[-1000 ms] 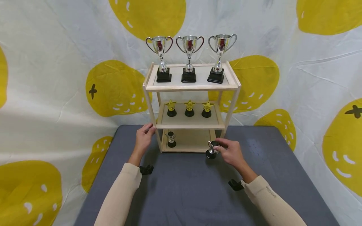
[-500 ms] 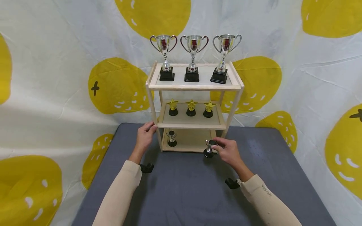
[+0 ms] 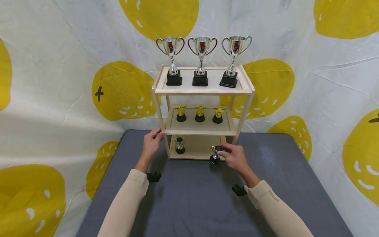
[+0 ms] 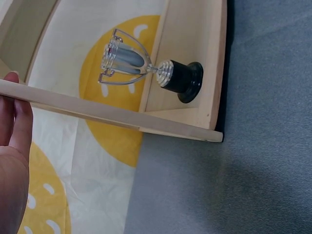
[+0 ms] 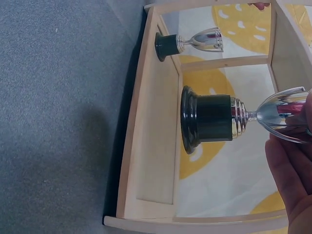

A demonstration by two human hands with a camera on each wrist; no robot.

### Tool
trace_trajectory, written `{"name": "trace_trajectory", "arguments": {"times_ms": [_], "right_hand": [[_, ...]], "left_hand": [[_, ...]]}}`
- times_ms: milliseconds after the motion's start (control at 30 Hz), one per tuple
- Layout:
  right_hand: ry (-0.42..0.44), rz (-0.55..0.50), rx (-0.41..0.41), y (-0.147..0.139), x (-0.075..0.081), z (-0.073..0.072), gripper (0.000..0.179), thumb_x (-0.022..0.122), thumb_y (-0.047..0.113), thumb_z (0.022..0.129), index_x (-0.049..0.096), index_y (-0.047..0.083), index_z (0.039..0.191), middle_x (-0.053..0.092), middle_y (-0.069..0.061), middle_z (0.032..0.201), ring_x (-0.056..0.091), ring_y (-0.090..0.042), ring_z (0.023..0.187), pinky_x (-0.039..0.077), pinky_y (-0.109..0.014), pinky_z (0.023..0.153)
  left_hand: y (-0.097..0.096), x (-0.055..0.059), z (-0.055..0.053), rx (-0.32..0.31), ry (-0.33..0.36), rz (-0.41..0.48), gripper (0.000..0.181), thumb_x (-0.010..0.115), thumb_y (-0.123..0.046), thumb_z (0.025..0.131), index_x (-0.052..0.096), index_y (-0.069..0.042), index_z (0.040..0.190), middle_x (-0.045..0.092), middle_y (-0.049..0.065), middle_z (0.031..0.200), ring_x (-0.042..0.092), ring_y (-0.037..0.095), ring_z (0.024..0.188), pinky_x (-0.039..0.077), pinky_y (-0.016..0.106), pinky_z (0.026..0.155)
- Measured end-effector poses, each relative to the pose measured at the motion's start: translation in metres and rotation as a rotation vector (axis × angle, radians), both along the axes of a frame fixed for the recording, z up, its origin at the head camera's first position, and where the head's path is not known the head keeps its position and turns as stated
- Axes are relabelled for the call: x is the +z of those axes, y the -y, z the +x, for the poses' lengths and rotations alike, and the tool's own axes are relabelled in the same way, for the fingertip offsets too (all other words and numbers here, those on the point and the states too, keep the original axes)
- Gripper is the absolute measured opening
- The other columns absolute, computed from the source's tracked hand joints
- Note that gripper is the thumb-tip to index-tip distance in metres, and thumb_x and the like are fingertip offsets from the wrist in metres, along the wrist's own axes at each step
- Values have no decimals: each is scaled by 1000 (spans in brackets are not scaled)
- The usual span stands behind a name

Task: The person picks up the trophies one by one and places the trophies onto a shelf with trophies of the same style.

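Note:
My right hand (image 3: pixel 236 157) pinches a small silver trophy cup (image 5: pixel 280 114) with a round black base by its cup part. In the head view this cup is at the front right of the bottom shelf; the right wrist view shows its base apart from the shelf board. A matching small trophy cup (image 3: pixel 179 145) stands upright at the left of the bottom shelf. My left hand (image 3: pixel 151 144) holds the left front post of the wooden shelf rack (image 4: pixel 97 108), with fingers on both sides of it.
Three gold star trophies (image 3: pixel 199 114) stand in a row on the middle shelf. Three large silver trophy cups (image 3: pixel 201 59) on square black bases stand on the top shelf. The rack stands on a grey-blue table (image 3: pixel 189 197) before a patterned cloth backdrop (image 3: pixel 59 82).
My right hand has moved the small trophy cup a little leftward along the front of the bottom shelf. The left hand has stayed at the post. The head view has shifted slightly.

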State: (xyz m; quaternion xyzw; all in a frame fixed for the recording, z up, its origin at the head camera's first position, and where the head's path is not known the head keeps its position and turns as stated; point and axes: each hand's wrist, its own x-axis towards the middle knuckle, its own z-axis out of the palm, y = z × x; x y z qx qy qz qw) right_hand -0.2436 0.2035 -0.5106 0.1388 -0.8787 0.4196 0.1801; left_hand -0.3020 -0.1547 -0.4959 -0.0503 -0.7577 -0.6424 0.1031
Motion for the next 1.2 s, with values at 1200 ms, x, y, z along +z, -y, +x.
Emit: {"name": "trace_trajectory", "arguments": {"times_ms": [1200], "right_hand": [[61,-52,40,34,-7,-21,22,83,2,84,80,-1,106,81,-19,96,77,-30,86,62,-34,72]], "left_hand": [[0,-2,-2,-8,-21,30,35,63,-8,104,66,3,137,64,26,131,67,27,119,60,21,98]]}}
